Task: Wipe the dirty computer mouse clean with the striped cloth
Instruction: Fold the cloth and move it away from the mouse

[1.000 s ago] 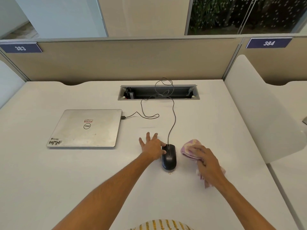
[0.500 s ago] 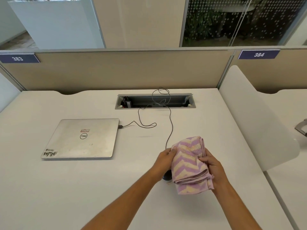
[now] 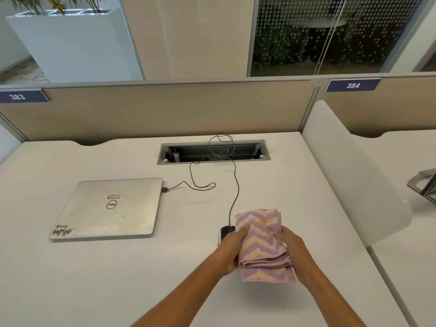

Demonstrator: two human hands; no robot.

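Note:
A folded cloth (image 3: pixel 264 241) with purple and cream zigzag stripes is held above the white desk (image 3: pixel 118 279) between both hands. My left hand (image 3: pixel 232 249) grips its left edge and my right hand (image 3: pixel 293 249) grips its right edge. The black computer mouse (image 3: pixel 226 231) lies on the desk just behind my left hand; only its far end shows, the rest is hidden by the hand and the cloth. Its thin black cable (image 3: pixel 236 185) runs away from me toward the cable tray.
A shut silver laptop (image 3: pixel 111 208) lies at the left, with a plug and cable at its right side. An open cable tray (image 3: pixel 213 153) is sunk into the desk at the back. A beige partition (image 3: pixel 165 109) stands behind, and a white divider (image 3: pixel 349 175) at the right.
One second ago the cloth lay on the desk under my right hand, and my left hand rested beside the mouse. Both hands have since lifted the cloth and hold it over the mouse.

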